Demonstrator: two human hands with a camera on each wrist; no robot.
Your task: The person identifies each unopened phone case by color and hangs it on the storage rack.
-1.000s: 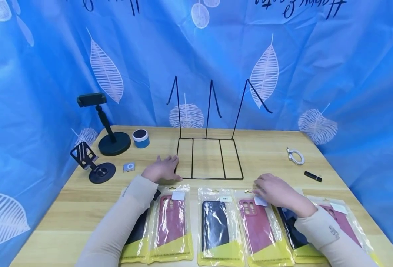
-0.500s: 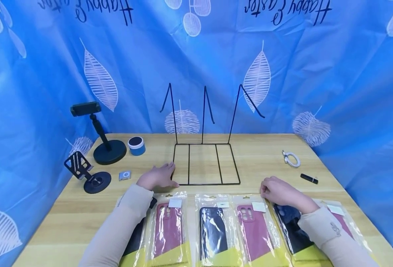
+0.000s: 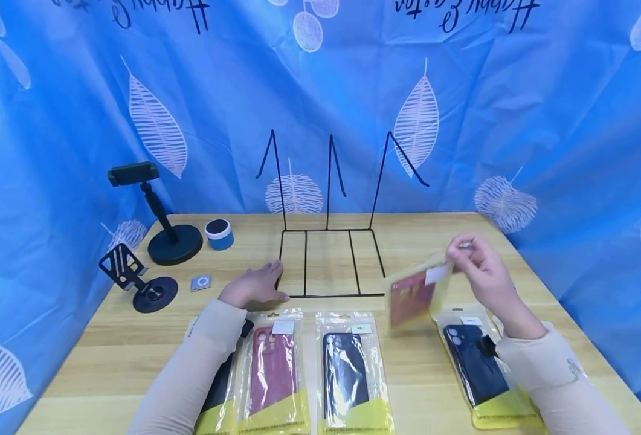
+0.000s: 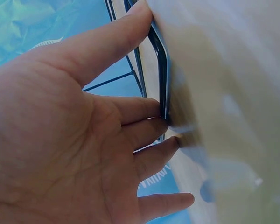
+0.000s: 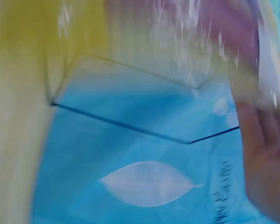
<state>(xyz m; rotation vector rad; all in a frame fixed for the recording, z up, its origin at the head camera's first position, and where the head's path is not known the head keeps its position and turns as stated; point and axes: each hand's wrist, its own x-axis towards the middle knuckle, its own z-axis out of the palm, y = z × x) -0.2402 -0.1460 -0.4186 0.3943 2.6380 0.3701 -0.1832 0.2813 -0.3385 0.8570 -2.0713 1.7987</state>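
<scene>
Over the table (image 3: 105, 362), near the rack (image 3: 328, 230) | right hand (image 3: 482, 269) pinches the pink case pack (image 3: 411, 297), now lifted up | left hand (image 3: 255, 286), fingers straight, touches the rack | picking up looks done

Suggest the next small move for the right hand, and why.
Probably raise the pink-case bag toward the right prong of the rack: the right hand holds it by its top, that prong is bare, and the left hand touches the rack.
</scene>
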